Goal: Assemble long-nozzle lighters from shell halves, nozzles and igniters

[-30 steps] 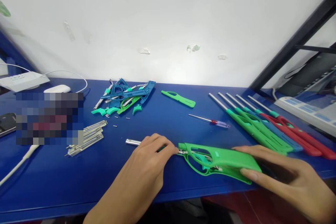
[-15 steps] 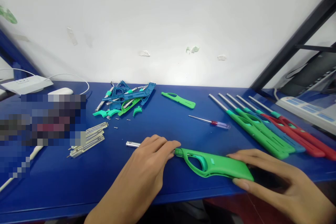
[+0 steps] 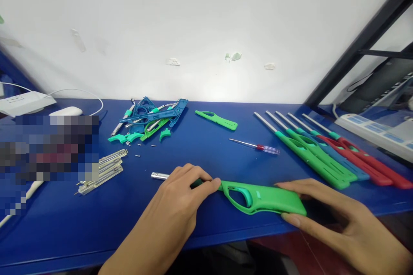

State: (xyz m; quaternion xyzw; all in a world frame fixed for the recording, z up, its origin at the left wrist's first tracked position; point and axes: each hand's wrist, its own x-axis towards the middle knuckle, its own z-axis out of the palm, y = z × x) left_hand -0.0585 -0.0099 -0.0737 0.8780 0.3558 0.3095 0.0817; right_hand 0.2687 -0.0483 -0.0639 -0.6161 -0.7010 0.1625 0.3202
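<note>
A green long-neck lighter (image 3: 274, 197) lies on its side at the front of the blue table, its metal tube pointing left. My left hand (image 3: 185, 193) is closed over the neck, thumb and forefinger pinching where the tube meets the green body. The tube's tip pokes out left of that hand. My right hand (image 3: 329, 215) grips the butt end between thumb and fingers. A teal trigger shows inside the body's oval opening, and a thin seam gap runs along the lower edge. Where tube and body join is hidden under my left fingers.
A screwdriver (image 3: 258, 147) and a green casing half (image 3: 217, 120) lie beyond my hands. To the right, several assembled lighters (image 3: 309, 159) lie side by side near a power strip (image 3: 371, 129). At left are clear fuel tanks (image 3: 105, 174), loose blue casing parts (image 3: 151, 117) and tiny metal pieces.
My left thumb and forefinger have shifted onto the front end of the green body, covering its collar. My right hand keeps its hold on the butt end. The view has moved slightly.
</note>
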